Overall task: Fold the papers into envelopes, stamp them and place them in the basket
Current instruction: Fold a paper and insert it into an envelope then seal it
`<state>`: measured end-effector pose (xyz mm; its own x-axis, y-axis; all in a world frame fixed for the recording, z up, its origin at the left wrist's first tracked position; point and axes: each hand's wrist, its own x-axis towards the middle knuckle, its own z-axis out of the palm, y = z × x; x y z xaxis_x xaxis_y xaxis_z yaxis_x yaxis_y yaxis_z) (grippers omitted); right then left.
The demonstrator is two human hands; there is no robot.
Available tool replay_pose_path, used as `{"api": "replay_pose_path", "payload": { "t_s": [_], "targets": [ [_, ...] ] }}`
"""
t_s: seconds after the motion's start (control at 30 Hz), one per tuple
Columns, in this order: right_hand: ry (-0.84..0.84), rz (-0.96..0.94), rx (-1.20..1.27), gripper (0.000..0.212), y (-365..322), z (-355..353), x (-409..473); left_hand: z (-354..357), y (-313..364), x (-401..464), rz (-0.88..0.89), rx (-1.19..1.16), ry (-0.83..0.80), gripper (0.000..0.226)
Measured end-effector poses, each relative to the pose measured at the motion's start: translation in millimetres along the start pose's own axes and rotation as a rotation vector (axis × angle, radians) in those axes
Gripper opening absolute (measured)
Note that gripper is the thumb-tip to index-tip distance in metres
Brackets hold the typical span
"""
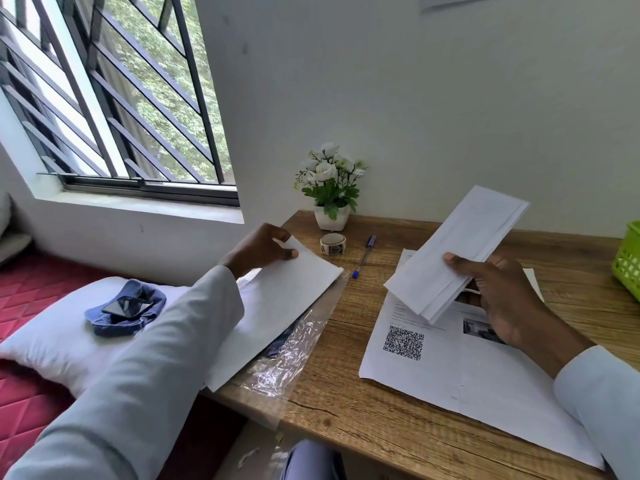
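Observation:
My right hand (498, 292) holds a folded white paper (453, 251) tilted up above the desk, thumb on its top face. Under it lies a printed sheet with a QR code (446, 362). My left hand (259, 249) pinches the far corner of a white envelope (277, 306) that rests at the desk's left edge, partly over a clear plastic wrapper (294, 348). A roll of stamps (333, 244) sits near the back of the desk. The green basket (628, 261) shows at the right border, cut off by the frame.
A blue pen (364, 257) lies beside the stamp roll. A potted white flower (330, 188) stands against the wall. Left of the wooden desk (363, 410) a white pillow (59, 337) carries a phone on blue cloth (126, 308).

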<state>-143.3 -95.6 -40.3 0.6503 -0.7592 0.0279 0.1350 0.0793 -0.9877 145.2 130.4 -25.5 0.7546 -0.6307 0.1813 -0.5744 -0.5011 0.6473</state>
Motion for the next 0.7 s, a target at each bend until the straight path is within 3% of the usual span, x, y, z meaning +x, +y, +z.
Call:
{"api": "replay_pose_path", "payload": {
  "t_s": [0.2,0.4,0.5,0.7],
  "targets": [
    [-0.036,-0.004,0.100,0.027,-13.9,-0.8,-3.1,-9.9,49.9,-14.7,0.131,-0.324,-0.104,0.008],
    [-0.051,-0.015,0.250,0.028,-36.3,-9.4,-1.4,-5.4,110.8,-30.8,0.237,-0.620,-0.231,0.027],
    [-0.056,-0.020,0.340,0.020,-47.9,-16.6,-4.1,0.3,131.6,-29.6,0.261,-0.682,-0.209,0.029],
    [-0.194,0.013,0.355,0.029,-54.7,-18.5,-13.6,25.7,157.4,-24.1,0.244,-0.674,-0.069,0.024]
  ]
}}
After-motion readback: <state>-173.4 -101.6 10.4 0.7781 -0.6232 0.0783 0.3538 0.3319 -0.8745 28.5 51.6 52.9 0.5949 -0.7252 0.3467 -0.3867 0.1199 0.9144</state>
